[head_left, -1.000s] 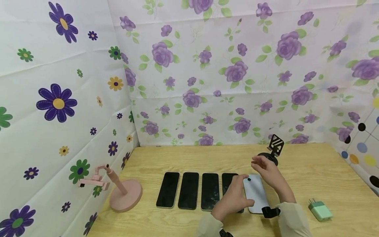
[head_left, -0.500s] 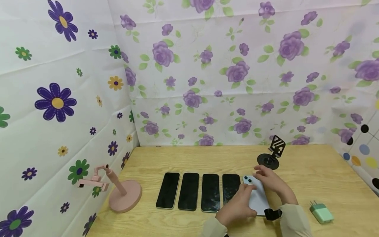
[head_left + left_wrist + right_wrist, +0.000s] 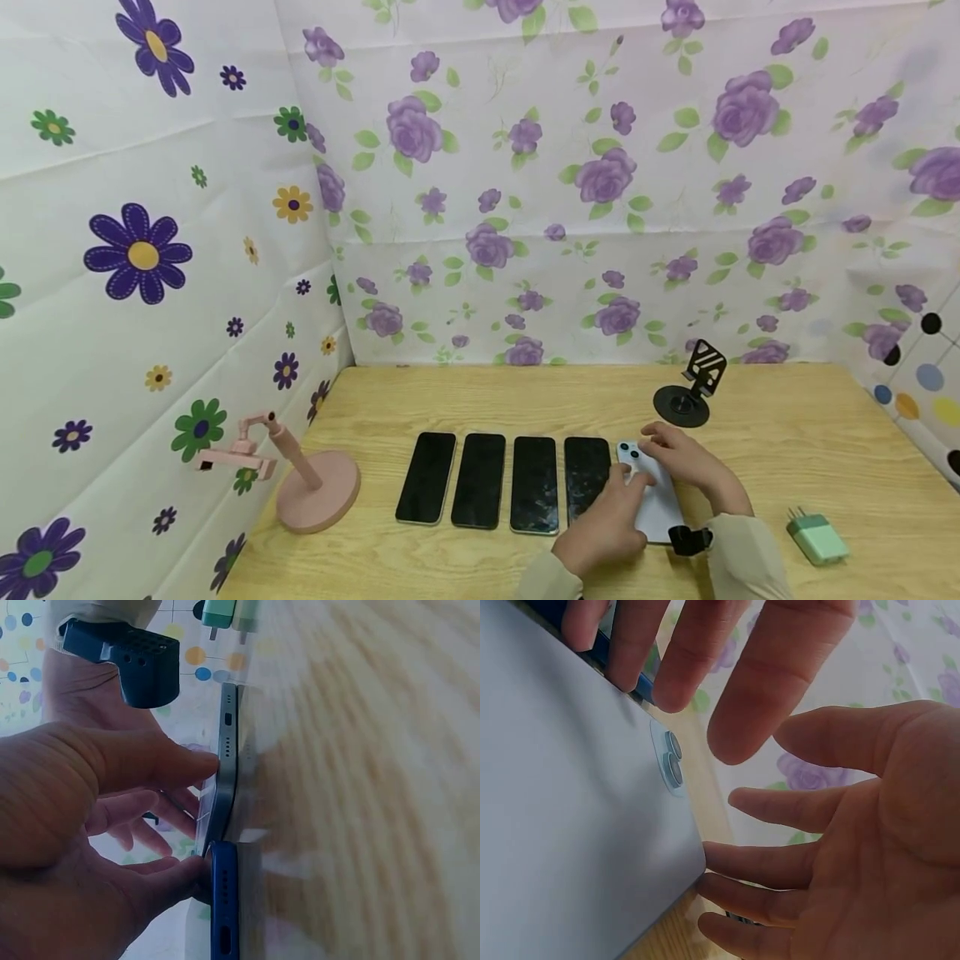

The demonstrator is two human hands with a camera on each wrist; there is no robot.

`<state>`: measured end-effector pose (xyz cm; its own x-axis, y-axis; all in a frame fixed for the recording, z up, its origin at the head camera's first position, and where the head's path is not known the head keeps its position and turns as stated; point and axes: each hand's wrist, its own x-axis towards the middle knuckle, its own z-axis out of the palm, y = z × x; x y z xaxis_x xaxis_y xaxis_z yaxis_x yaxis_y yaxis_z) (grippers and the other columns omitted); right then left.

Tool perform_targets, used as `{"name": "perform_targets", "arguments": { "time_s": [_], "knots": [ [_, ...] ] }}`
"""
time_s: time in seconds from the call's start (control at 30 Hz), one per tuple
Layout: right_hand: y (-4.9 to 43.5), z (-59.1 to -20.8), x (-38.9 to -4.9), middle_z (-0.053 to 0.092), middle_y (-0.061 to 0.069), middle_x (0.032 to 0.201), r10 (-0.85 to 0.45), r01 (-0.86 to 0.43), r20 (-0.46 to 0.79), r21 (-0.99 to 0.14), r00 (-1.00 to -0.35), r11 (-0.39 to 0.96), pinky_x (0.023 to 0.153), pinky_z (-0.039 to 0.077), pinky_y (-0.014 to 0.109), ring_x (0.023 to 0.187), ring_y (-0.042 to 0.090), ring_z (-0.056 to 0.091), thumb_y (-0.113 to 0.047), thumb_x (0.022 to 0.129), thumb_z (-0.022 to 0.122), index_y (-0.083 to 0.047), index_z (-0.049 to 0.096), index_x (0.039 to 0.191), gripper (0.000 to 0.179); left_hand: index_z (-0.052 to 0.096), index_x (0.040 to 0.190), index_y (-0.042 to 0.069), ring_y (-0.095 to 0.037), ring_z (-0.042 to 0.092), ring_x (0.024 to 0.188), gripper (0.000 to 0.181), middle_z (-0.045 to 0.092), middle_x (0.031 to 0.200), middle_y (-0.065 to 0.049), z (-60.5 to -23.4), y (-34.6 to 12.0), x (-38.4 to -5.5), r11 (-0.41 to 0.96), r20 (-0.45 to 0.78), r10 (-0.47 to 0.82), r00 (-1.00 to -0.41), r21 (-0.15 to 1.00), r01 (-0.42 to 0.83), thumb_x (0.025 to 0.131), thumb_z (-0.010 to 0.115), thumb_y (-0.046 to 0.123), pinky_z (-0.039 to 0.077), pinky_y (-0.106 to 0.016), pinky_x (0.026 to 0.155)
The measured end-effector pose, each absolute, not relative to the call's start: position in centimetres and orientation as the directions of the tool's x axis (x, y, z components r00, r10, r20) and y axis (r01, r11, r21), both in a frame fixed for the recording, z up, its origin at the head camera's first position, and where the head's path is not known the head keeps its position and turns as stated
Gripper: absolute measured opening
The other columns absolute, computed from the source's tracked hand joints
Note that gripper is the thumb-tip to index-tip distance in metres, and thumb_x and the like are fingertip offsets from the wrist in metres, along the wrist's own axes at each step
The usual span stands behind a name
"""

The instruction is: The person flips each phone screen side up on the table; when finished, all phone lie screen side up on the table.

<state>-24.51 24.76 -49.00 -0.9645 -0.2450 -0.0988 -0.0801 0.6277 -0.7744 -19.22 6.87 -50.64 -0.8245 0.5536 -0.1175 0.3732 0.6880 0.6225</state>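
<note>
A light-blue smartphone [image 3: 660, 512] lies back up on the table, its two camera lenses at the upper left corner. My left hand [image 3: 603, 527] touches it, the thumb by its lower edge in the left wrist view and the fingers along its left side. Fairly straight fingers of my right hand [image 3: 686, 460] rest against its upper right corner; the right wrist view shows them at the phone's edge [image 3: 592, 847]. Left of it, several dark smartphones lie screen up in a row; the nearest one [image 3: 587, 467] is partly covered by my left hand.
A black phone stand [image 3: 681, 406] is behind my right hand. On the right lies a green charger plug [image 3: 817, 539]. A pink phone stand [image 3: 318, 492] stands at the left. Floral cloth [image 3: 555, 275] hangs behind the wooden table [image 3: 480, 400].
My left hand has come down and right, from over the neighbouring dark phone to the light-blue phone's edges. My right hand has come down to its upper corner. The camera has shifted slightly.
</note>
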Motion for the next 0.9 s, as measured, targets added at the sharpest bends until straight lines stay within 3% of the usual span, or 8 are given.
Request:
{"name": "perform_targets", "arguments": {
  "time_s": [0.63,0.9],
  "knots": [
    [24.8,-49.3,-24.4,0.063,0.026,0.116,-0.217,-0.107,-0.048,-0.753,-0.975,0.649,0.086,0.049,0.054,0.106,0.039,0.06,-0.021,0.105,0.054,0.011,0.058,0.118,0.035,0.054,0.135,0.023,-0.015,0.04,0.137,0.066,0.029,0.155,-0.009,-51.5,7.8,-18.4,0.728,-0.109,0.546,-0.83,0.552,0.407,0.078,0.076,-0.003,0.048,-0.022,0.079],
    [25.2,-49.3,-24.8,0.059,0.025,0.117,-0.21,-0.026,-0.123,-0.806,-0.97,0.591,0.086,0.047,0.049,0.106,0.036,0.057,-0.033,0.105,0.055,0.009,0.048,0.121,0.045,0.053,0.136,0.025,-0.015,0.037,0.14,0.069,0.025,0.158,-0.007,-50.9,7.9,-18.4,0.746,-0.14,0.525,-0.839,0.551,0.375,0.078,0.076,-0.006,0.047,-0.022,0.071]
  ]
}}
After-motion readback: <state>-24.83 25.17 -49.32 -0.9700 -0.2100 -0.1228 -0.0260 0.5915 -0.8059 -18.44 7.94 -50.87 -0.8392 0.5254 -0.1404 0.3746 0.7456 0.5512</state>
